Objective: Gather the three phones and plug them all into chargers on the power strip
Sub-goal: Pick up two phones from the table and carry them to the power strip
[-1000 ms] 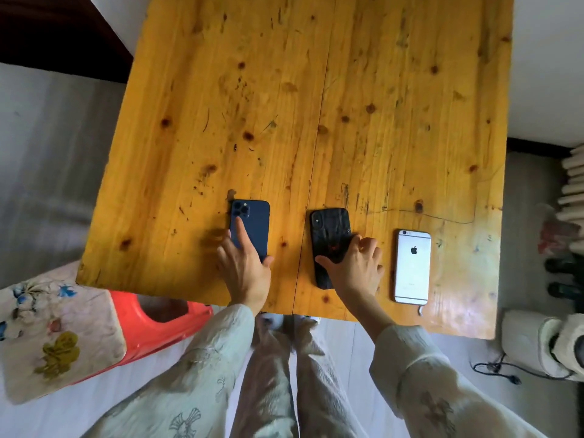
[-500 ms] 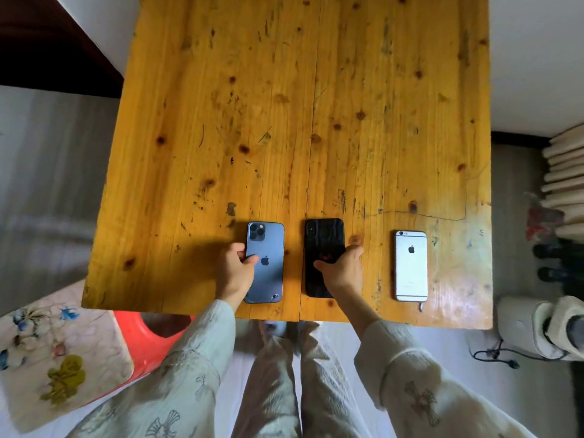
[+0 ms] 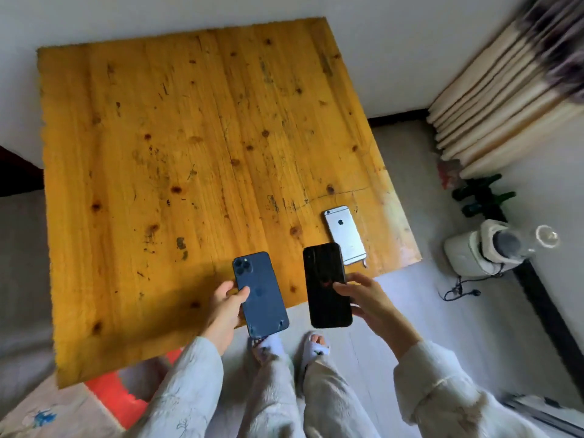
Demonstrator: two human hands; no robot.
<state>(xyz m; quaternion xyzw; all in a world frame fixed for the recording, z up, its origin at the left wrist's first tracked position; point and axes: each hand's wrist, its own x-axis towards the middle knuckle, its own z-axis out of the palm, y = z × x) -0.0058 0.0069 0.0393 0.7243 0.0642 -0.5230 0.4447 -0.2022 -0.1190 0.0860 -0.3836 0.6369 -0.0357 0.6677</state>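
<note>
Phones are half gathered: left hand [image 3: 226, 306] grips blue phone [image 3: 260, 294], right hand [image 3: 368, 300] pinches black phone [image 3: 327, 284]; silver phone [image 3: 345, 233] waits on table [image 3: 189, 153] at two o'clock.

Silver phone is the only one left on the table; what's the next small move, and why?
Probably stack the black phone onto the blue phone in the left hand. That frees the right hand to pick up the silver phone near the table edge, since both hands are full.

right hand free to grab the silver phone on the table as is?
Probably not yet. The right hand already holds the black phone, so its fingers are taken. The silver phone lies uncovered near the table edge, nothing across the path.
</note>
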